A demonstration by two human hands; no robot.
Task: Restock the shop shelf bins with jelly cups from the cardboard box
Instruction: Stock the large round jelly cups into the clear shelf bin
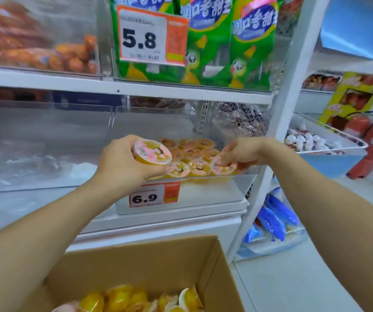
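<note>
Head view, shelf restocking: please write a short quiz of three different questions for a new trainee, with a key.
1. True or false: the left hand holds a jelly cup above the clear shelf bin.
2. Which price tag is on the front of this bin? A) 5.8 B) 6.9 C) 9.6
3. Fill in: the spare yellow jelly cups wait in the ______ at the bottom of the view.

Key
1. True; its pink lid faces the camera.
2. B, the 6.9 price tag.
3. Cardboard box. The right hand grips another cup at the front row in the bin.
</note>
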